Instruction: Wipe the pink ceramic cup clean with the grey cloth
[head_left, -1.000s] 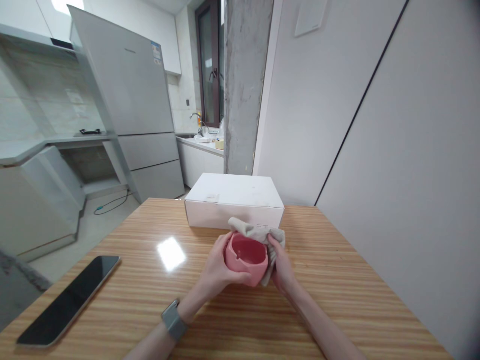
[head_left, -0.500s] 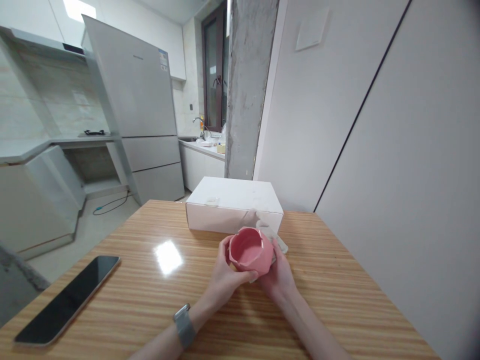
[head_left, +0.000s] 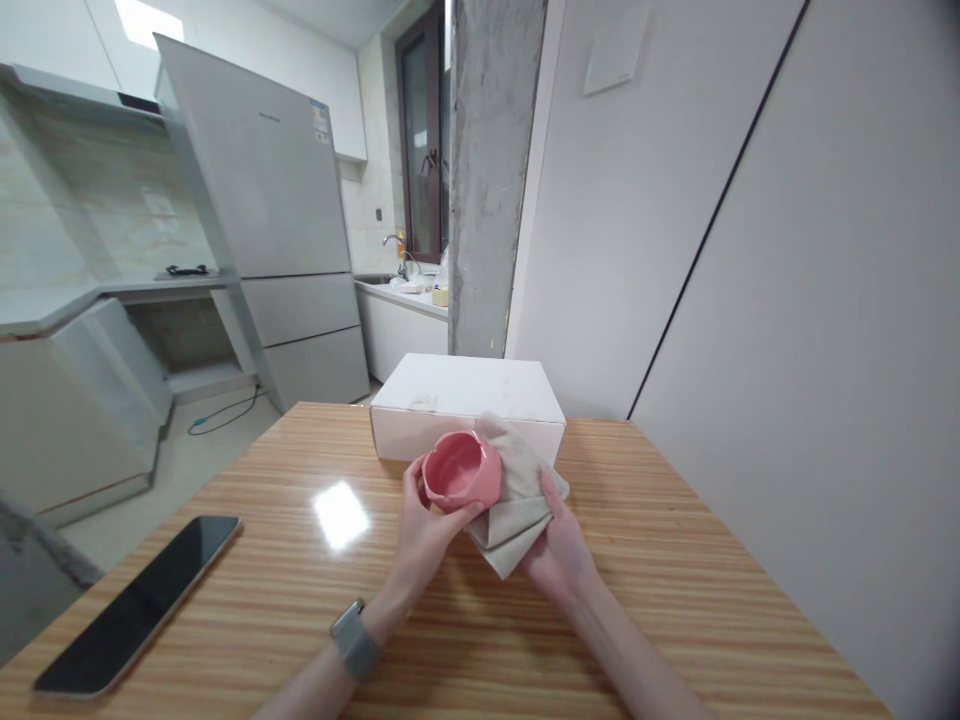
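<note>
1. Pink bowl [head_left: 461, 472] sits farther left than in the frame half a second ago, away from the right hand [head_left: 559, 550]; the grey-beige cloth [head_left: 517, 505], mostly hidden behind the bowl then, now shows broadly between the two.
2. Left hand [head_left: 426, 525]: closed around the bowl's left side, thumb along the near wall, fingers around the outside. Bowl is held over the desk [head_left: 660, 610], its opening facing up and toward the camera; rim is notched.
3. Right hand: pinches the cloth, thumb on its upper face, the other fingers largely hidden beneath. Cloth hangs loosely folded, one corner pointing down toward the near side.
4. Cloth meets the bowl's right edge in view; actual contact cannot be told.
5. White box [head_left: 469, 388] stands on the desk beyond both hands, partly covered by bowl and cloth.
6. Dark-screened phone [head_left: 142, 605] lies at far left. Watch [head_left: 355, 640] with grey band on the left wrist.
</note>
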